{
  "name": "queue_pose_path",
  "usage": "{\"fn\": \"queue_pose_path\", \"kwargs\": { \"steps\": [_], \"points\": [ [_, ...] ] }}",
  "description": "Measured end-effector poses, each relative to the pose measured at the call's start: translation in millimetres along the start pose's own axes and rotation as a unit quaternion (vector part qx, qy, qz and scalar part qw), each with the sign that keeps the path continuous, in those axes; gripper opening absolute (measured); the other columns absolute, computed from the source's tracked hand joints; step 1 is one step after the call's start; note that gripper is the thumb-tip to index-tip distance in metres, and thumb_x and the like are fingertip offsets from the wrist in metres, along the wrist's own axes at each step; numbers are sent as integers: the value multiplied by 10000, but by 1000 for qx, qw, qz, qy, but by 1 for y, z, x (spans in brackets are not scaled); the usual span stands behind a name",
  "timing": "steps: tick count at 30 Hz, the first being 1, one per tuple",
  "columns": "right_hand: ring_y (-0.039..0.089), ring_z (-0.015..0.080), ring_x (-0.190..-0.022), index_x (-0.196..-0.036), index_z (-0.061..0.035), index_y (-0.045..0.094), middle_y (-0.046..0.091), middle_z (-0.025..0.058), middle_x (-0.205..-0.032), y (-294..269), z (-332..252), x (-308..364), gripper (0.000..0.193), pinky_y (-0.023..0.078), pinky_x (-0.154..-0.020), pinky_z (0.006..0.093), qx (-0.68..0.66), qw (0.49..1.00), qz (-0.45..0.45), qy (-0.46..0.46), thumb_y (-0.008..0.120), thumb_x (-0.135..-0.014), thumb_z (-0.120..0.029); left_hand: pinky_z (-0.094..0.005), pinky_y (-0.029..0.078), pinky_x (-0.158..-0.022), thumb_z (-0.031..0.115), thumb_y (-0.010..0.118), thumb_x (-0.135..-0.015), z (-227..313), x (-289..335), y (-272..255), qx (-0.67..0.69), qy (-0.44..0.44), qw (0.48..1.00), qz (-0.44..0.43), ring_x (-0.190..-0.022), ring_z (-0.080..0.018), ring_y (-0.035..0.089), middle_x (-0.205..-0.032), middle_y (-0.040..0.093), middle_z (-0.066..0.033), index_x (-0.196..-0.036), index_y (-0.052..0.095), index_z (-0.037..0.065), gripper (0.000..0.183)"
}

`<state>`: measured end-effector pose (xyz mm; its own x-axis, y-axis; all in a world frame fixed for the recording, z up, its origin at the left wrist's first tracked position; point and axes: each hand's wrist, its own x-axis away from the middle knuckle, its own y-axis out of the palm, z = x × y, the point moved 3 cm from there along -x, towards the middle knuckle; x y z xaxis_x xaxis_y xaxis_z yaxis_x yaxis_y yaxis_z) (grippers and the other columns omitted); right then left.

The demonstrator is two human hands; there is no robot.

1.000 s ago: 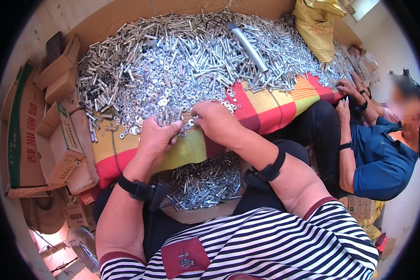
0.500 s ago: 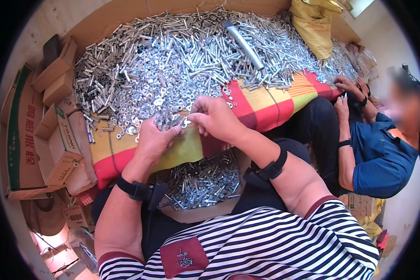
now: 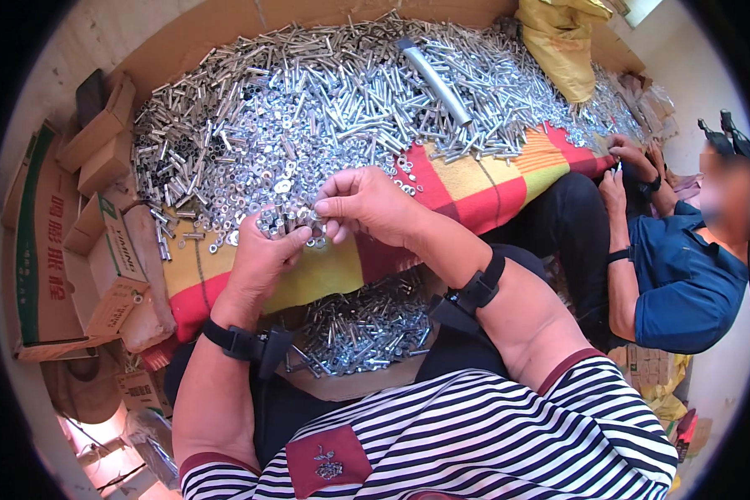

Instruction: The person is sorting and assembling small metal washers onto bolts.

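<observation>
My left hand [image 3: 262,254] is closed round a bunch of short metal expansion bolts [image 3: 285,220], their ends with nuts and washers turned upward. Close against the bunch, my right hand [image 3: 362,204] has thumb and fingers pinched together at the bolts' right side. Whatever lies between those fingertips is too small to make out. Both hands are above the near edge of a checked red, yellow and green cloth [image 3: 467,196]. Just beyond them spreads a heap of loose nuts and washers [image 3: 267,158], which runs into a large pile of metal bolts and sleeves [image 3: 350,62].
A grey metal tube [image 3: 437,83] lies on the pile. Below the cloth, a box holds more bolts [image 3: 362,333]. Open cardboard boxes [image 3: 108,267] stand at left, a yellow sack [image 3: 562,50] at far right. A co-worker in a blue shirt [image 3: 683,279] sits at right, hands near the pile.
Both hands have shifted slightly left. The bolts in my left hand have tipped so their ends face up more, and my right fingers have come closer against them.
</observation>
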<state>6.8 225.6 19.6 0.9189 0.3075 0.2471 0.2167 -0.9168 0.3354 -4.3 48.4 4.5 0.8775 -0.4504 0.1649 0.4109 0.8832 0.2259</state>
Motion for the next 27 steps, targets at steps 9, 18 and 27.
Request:
{"fn": "queue_pose_path", "kwargs": {
  "steps": [9, 18, 27],
  "points": [
    [639, 289, -687, -847, -15, 572, 600, 116, -795, 8, 4, -13, 67, 525, -603, 383, 700, 633, 128, -303, 604, -805, -57, -198, 346, -435, 20, 677, -796, 0, -15, -11, -38, 42, 998, 40, -481, -37, 469, -650, 566, 29, -914, 638, 17, 124],
    [604, 118, -622, -920, 5, 628, 625, 68, -737, -7, -10, 2, 179, 490, -562, 267, 489, 830, 145, -227, 699, -777, -75, -193, 344, -408, 20, 721, -764, -2, -4, -1, -43, 0, 996, 73, -461, -47, 474, -651, 579, 16, -912, 603, 14, 189],
    [616, 103, -560, -923, 49, 682, 640, 72, -699, -7, -3, 9, 115, 513, -506, 227, 167, 976, 93, -103, 641, -826, 1, -189, 318, -388, 44, 728, -770, -6, -7, 6, -7, -8, 999, 39, -458, -49, 471, -700, 641, -34, -897, 591, 34, 188]
  ]
}}
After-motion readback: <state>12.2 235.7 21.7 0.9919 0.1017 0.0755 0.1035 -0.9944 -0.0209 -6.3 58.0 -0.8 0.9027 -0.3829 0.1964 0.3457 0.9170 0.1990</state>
